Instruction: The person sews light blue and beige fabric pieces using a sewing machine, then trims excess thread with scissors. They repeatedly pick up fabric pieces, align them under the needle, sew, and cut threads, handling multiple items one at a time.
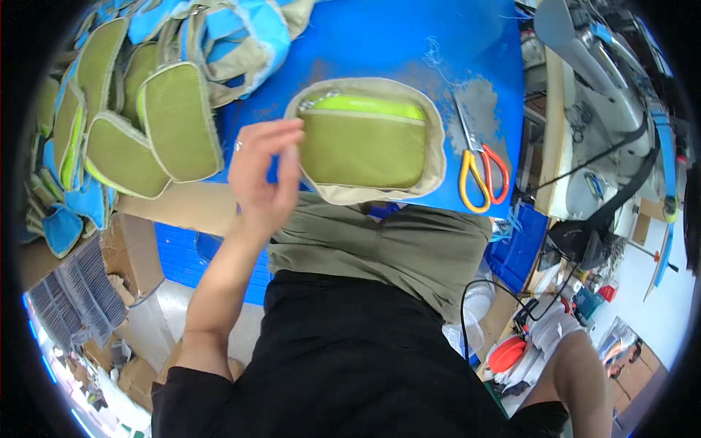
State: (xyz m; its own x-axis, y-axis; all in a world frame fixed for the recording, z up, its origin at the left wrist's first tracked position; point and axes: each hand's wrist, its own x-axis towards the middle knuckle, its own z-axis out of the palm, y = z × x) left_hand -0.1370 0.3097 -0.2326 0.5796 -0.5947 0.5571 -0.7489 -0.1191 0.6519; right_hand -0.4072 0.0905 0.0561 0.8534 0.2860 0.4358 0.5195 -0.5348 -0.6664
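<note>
A green mesh pouch piece (364, 150) with a beige fabric border lies on the blue work table (350, 44) in front of me. A bright green strip and a zip run along its far side. My left hand (266, 164) is at the pouch's left edge, with fingers stretched and thumb apart, holding nothing that I can see. Whether its fingertips touch the border, I cannot tell. My right arm bends at the lower right, and its hand is not in view. Scissors (478, 171) with one orange and one red handle loop lie to the right of the pouch, blades pointing away.
A heap of green and blue sewn pouch pieces (179, 120) fills the table's left side. Loose threads (433, 52) lie near the far edge. On the right stands a sewing machine (595, 66) with a black cable. Cardboard boxes (131, 252) stand below left.
</note>
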